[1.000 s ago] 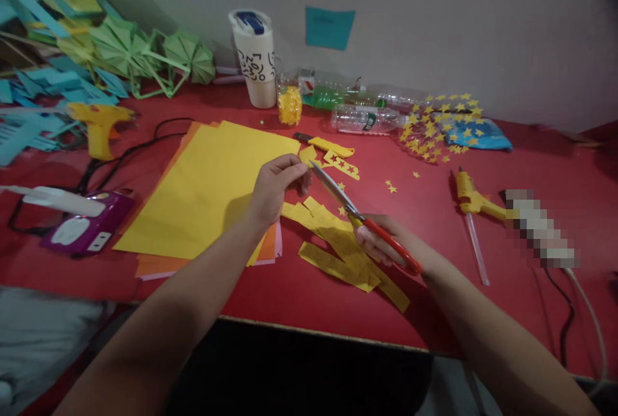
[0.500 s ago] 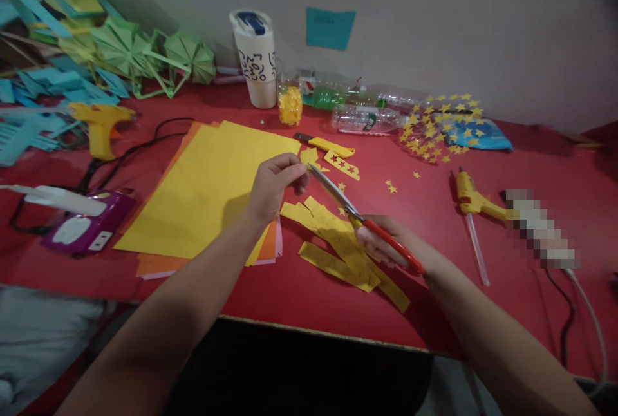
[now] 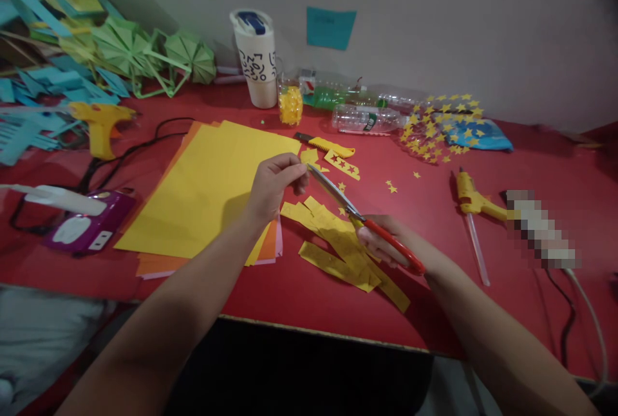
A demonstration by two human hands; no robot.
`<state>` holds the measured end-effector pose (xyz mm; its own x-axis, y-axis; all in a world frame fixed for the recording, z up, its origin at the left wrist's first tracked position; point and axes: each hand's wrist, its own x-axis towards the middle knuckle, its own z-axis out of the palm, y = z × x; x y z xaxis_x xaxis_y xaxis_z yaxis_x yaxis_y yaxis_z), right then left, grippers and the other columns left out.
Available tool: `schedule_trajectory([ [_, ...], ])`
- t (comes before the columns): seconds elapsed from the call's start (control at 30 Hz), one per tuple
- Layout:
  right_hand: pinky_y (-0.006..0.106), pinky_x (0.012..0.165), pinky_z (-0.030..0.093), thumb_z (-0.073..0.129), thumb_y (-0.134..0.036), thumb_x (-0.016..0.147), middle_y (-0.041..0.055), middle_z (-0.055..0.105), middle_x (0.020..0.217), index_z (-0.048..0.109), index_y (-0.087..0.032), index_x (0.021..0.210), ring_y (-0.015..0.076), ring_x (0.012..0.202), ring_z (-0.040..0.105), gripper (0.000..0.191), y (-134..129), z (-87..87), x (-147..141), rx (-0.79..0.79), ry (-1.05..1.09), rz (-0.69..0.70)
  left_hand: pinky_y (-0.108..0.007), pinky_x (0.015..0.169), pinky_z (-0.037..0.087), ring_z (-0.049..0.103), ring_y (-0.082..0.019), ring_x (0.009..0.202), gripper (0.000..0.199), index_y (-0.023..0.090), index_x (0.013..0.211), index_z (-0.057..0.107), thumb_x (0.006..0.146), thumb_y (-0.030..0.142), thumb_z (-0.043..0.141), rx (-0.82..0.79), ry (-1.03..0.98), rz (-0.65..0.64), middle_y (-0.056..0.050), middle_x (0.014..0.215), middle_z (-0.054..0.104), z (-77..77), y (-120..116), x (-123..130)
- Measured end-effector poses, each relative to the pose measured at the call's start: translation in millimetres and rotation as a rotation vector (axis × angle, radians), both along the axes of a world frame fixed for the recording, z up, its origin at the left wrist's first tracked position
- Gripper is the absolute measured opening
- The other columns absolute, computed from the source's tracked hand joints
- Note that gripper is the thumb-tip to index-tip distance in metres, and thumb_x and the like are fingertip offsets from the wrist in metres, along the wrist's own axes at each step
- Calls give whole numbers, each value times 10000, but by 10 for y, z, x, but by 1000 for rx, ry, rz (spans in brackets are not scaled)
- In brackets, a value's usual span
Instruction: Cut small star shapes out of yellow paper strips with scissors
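My left hand (image 3: 280, 181) is pinched at the right edge of a stack of yellow sheets (image 3: 217, 171); whatever small thing its fingertips hold is too small to name. The tips of the red-handled scissors (image 3: 338, 196) meet those fingertips. My right hand (image 3: 381, 242) is closed round the scissors, their blades pointing up and left. Below the blades lie several yellow paper strips (image 3: 338, 236). A strip with star-shaped holes (image 3: 342, 165) and a yellow cutter (image 3: 332, 146) lie beyond them. Small yellow stars (image 3: 392, 189) are scattered to the right.
A white tumbler (image 3: 258, 62), a cup of yellow pieces (image 3: 290, 105) and plastic bottles (image 3: 367, 118) stand or lie along the back. Yellow glue guns lie left (image 3: 101, 126) and right (image 3: 468, 194). A purple box (image 3: 91, 229) sits at the left; the table's front edge (image 3: 309, 333) is near.
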<state>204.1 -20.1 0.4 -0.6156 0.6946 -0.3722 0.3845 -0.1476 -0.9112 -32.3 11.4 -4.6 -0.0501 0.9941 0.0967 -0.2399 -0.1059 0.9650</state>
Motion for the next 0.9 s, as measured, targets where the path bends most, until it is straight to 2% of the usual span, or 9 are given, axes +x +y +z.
schedule_trajectory([
  [0.43, 214, 341, 205, 595, -724, 838, -101, 371, 425, 426, -230, 675, 58, 325, 314, 547, 12, -48, 11, -19, 22, 3, -216, 425, 423, 502, -70, 411, 151, 190, 557, 551, 624, 269, 660, -20, 12, 15, 24, 494, 593, -2, 6, 0],
  [0.6, 210, 346, 235, 630, -702, 818, -90, 393, 451, 435, -225, 667, 61, 344, 342, 537, 12, -44, 9, 40, -25, -7, -216, 438, 426, 494, -66, 414, 120, 194, 583, 556, 599, 243, 664, 2, -12, 67, 45, 478, 565, -2, 14, 11],
  [0.9, 219, 370, 279, 586, -728, 830, -95, 393, 473, 433, -225, 722, 68, 360, 344, 536, -7, -147, 48, 13, 7, 0, -209, 451, 440, 497, -58, 430, 141, 189, 607, 590, 617, 262, 710, 23, -5, 15, 44, 504, 580, -2, -5, 9],
])
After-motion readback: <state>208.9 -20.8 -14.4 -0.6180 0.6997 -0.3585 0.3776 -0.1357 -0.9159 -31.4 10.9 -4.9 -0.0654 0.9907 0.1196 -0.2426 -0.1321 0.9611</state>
